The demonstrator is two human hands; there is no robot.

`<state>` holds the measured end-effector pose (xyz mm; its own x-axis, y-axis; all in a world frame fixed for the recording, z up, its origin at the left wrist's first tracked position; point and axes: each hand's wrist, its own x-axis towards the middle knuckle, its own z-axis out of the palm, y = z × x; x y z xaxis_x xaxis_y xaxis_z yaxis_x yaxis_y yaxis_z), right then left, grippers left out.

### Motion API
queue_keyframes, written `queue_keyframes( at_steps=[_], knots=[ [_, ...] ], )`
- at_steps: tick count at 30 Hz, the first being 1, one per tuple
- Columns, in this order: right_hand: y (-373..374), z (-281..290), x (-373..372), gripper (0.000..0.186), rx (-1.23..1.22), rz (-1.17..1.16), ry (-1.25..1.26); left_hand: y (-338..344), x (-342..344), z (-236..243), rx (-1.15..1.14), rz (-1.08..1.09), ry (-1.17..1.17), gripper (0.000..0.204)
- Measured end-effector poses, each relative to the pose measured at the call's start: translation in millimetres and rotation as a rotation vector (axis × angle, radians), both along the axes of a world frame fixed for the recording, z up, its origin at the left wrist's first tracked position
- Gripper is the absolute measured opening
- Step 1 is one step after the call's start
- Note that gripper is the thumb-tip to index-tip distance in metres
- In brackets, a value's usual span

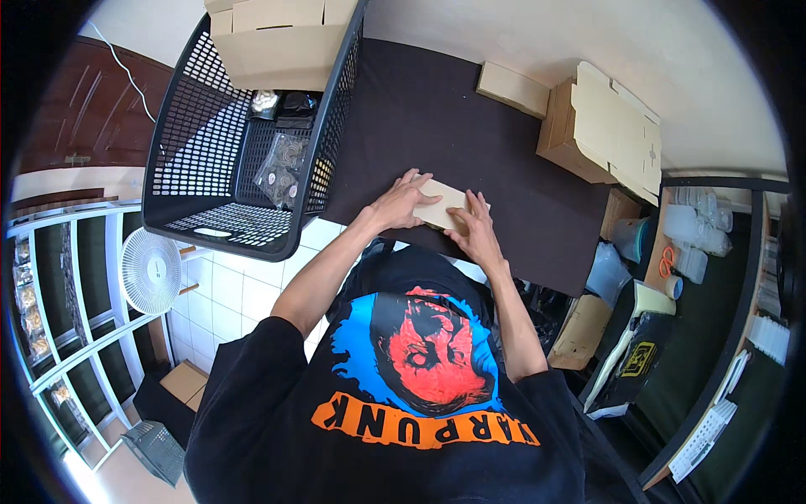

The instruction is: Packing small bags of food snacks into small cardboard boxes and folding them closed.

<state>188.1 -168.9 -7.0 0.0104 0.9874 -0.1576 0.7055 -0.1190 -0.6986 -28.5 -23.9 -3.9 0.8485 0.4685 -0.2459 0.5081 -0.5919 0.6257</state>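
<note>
A small flat brown cardboard box [446, 198] lies near the front edge of the dark-covered table, between my hands. My left hand [401, 202] grips its left end, thumb over the top and fingers along the far left side. My right hand [477, 233] holds the right end, its thumb on the top face and fingers at the right edge. The box looks closed; its underside is hidden.
At the left stands a black plastic basket [320, 160] holding cardboard and clear packets of small parts [280, 170]. A flat box [512, 89] and an opened carton [606, 126] sit at the far right. Shelves with orange scissors [667, 261] are at the right; a white fan [151, 270] stands left.
</note>
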Motion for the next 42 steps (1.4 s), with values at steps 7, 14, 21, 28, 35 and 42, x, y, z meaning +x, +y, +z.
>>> queue_keyframes(
  at_steps=[7, 14, 21, 28, 35, 42],
  knots=[
    [-4, -2, -4, 0.054, 0.027, -0.028, -0.022, 1, 0, 3, 0.011, -0.021, 0.025, 0.081],
    [-10, -5, -12, 0.055, 0.086, -0.075, -0.064, -7, 1, 5, 0.076, 0.018, -0.025, 0.081],
    [-9, -20, -13, 0.067, 0.200, -0.166, -0.041, -15, 8, -7, 0.094, 0.108, -0.029, 0.089],
    [-3, 0, -8, 0.081, 0.109, -0.146, -0.050, -11, 7, 10, 0.093, 0.150, -0.007, 0.109],
    [-8, -9, -9, 0.056, 0.185, -0.020, -0.076, -1, -2, 2, 0.111, -0.014, -0.041, 0.102],
    [-5, -9, -23, 0.049, 0.247, 0.018, -0.166, 3, -1, -3, 0.119, -0.091, -0.044, 0.088]
  ],
)
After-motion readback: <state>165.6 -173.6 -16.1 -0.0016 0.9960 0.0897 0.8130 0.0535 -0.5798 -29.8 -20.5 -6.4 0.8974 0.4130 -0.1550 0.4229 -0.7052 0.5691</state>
